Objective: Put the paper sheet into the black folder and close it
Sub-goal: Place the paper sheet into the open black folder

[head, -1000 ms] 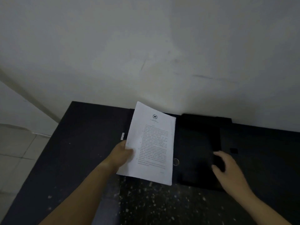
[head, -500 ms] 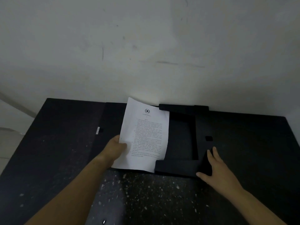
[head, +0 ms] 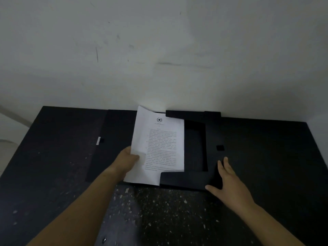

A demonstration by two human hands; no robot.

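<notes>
A white printed paper sheet [head: 159,144] with a star emblem at its top lies partly inside the open black folder [head: 195,150], its right part under the folder's top and bottom flaps. My left hand [head: 126,161] pinches the sheet's left edge. My right hand [head: 226,180] rests flat with fingers spread on the folder's near right corner, beside its right flap. The folder's left cover [head: 113,139] lies spread flat on the dark table [head: 53,157].
The table's near part [head: 159,219] is speckled with white flecks. A white wall [head: 159,50] rises right behind the folder. The table's left edge drops to a pale floor [head: 7,150]. A small black square tab [head: 220,148] sits on the right flap.
The sheet has slid right, further under the folder's flaps. My right hand moved from the folder's inner panel to its near right corner.
</notes>
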